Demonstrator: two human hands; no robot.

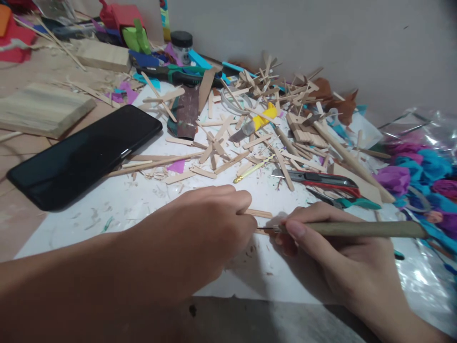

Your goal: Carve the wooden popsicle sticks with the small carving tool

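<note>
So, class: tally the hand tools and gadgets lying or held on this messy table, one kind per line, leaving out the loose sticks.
Phone: 1
Red utility knife: 1
Teal-handled pliers: 1
Long-handled craft knife, held in right hand: 1
Total: 4

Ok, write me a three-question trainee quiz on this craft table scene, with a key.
1. True or false: the right hand holds a long-handled tool whose tip meets the wooden stick.
2. Which hand pins the wooden stick to the white sheet: A) left hand, B) right hand, C) neither?
3. Fill in: the black ____ lies flat, left of the pile of sticks.

Key: 1 true; 2 A; 3 phone.
</note>
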